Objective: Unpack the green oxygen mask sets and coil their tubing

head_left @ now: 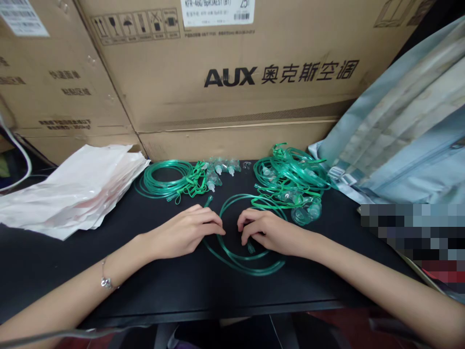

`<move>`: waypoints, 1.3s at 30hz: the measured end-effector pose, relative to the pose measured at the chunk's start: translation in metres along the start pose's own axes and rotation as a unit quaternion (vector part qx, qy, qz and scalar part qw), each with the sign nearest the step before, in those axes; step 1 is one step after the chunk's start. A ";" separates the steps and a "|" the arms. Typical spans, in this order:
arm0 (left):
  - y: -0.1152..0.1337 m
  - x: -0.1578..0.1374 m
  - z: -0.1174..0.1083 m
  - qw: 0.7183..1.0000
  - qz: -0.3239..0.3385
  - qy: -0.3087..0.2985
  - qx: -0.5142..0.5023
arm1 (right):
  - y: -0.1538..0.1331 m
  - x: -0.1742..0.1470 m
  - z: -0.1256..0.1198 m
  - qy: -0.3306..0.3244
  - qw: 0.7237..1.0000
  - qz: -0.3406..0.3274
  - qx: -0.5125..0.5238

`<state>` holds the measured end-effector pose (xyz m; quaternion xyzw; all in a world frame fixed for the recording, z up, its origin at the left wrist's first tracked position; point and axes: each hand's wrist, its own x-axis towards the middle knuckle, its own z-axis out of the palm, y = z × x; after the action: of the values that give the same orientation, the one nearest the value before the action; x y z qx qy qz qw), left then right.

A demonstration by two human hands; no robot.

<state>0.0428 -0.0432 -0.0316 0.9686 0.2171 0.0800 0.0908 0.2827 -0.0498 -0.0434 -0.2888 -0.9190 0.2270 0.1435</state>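
A length of green oxygen tubing (240,266) lies in loose loops on the black tabletop between my hands. My left hand (192,230) is palm down over the left side of the loops, its fingers bent and closed on the tubing; one tube end sticks up beyond its knuckles. Opposite it, my right hand (267,230) curls over the right side of the loops. A flared tube end (251,248) shows just below its fingers, and the grip there is partly hidden. Behind my hands lie a neat tubing coil (167,177) and clear oxygen masks (214,179) with green straps.
More masks and tangled tubing (290,169) lie at the back right, by a light-blue bag (395,116). A stack of white plastic pouches (83,189) sits at the left. Large cardboard boxes (232,106) wall off the back of the black table (152,295).
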 end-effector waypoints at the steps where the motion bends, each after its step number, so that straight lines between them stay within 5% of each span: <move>1: 0.000 0.000 0.001 1.000 0.001 0.007 0.000 | -0.001 0.001 0.000 -0.006 1.000 -0.011 0.008; 6: -0.003 0.005 0.007 0.999 0.024 -0.003 0.036 | -0.004 0.001 0.002 -0.012 0.999 -0.036 0.015; 11: -0.002 0.009 0.006 0.997 0.038 -0.023 0.061 | -0.011 -0.010 0.005 0.060 0.993 0.057 -0.079; 16: -0.003 0.009 0.000 0.997 0.030 -0.038 0.053 | -0.013 -0.012 0.005 0.033 0.993 0.094 -0.063; 30: -0.006 0.003 -0.005 0.991 0.071 -0.078 -0.077 | 0.001 0.001 -0.005 -0.038 0.995 0.001 -0.092; 39: -0.003 0.001 -0.005 0.999 0.025 -0.017 -0.045 | 0.021 0.010 -0.002 0.055 0.995 -0.037 -0.079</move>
<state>0.0414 -0.0396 -0.0271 0.9699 0.1870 0.0759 0.1360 0.2856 -0.0276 -0.0509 -0.2769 -0.9349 0.1316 0.1787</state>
